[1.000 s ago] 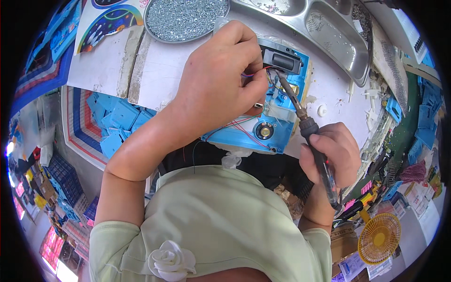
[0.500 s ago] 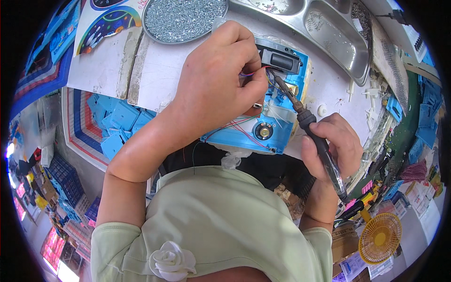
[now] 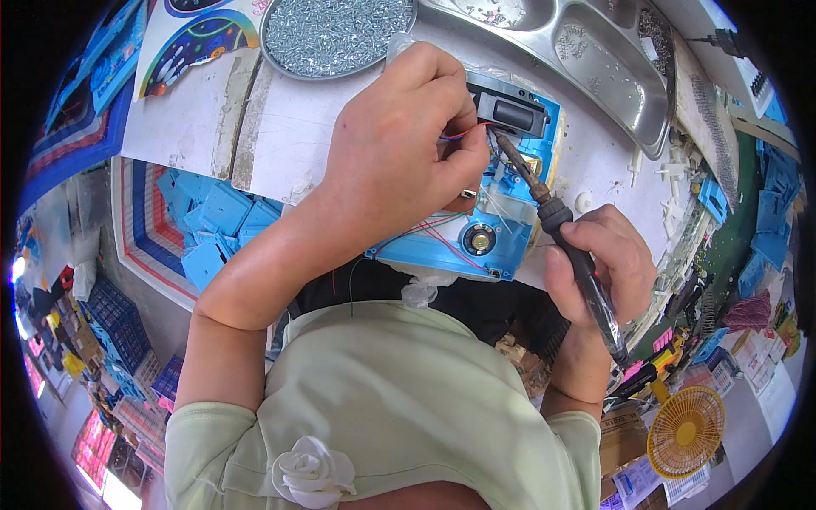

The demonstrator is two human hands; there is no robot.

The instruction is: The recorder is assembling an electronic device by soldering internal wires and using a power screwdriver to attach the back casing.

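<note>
Soldering step: left hand (image 3: 395,153) pinched thin red wire (image 3: 466,134) on blue plastic housing (image 3: 501,229); right hand (image 3: 605,270) gripped black-handled soldering iron (image 3: 557,221), tip at joint. Next likely needs steady tip contact.

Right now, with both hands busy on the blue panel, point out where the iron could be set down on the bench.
Bare bench lies left of the left hand, below the screw dish. A smaller patch sits right of the blue panel, under the steel tray. The right edge, past the right hand holding the iron, is crowded with small parts.
</note>
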